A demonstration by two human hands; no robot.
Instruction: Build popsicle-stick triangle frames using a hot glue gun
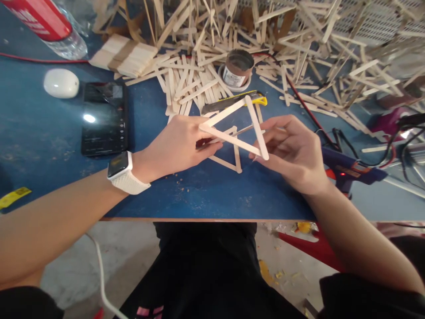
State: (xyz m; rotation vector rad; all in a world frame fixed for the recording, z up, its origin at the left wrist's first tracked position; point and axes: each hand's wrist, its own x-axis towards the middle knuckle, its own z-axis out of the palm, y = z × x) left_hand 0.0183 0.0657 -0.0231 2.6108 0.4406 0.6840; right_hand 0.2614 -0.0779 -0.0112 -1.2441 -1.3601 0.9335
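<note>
We see the pale wooden triangular frame (256,128), made of flat round-ended sticks, held in the air between both hands above the blue, scuffed tabletop (199,195). The left hand (181,139) pinches its left corner; the right hand (292,150) has its fingers curled about the lower right corner, thumb beneath.

We judge the overlapped corners to be the weak spots: uneven pressure from the two grips could twist a joint or skew the triangle. Lowering it carelessly could knock the second pale stick shape (238,153) beneath; whether the two are joined, we cannot tell. The yellow-and-black utility knife (224,105) lies just behind, where a reaching hand might brush it. The dark blue glue gun with an orange trigger (352,170) shows a red light beside the right forearm; if its tip is hot, a backward elbow could risk a burn.

The sticks look smooth, matte and thin. Beyond, the loose heap of pale wooden sticks (189,79) sprawls at all angles around the squat brown round container with a white label (237,73), while the brown-banded bundle of sticks (123,55) stays neatly squared.
</note>
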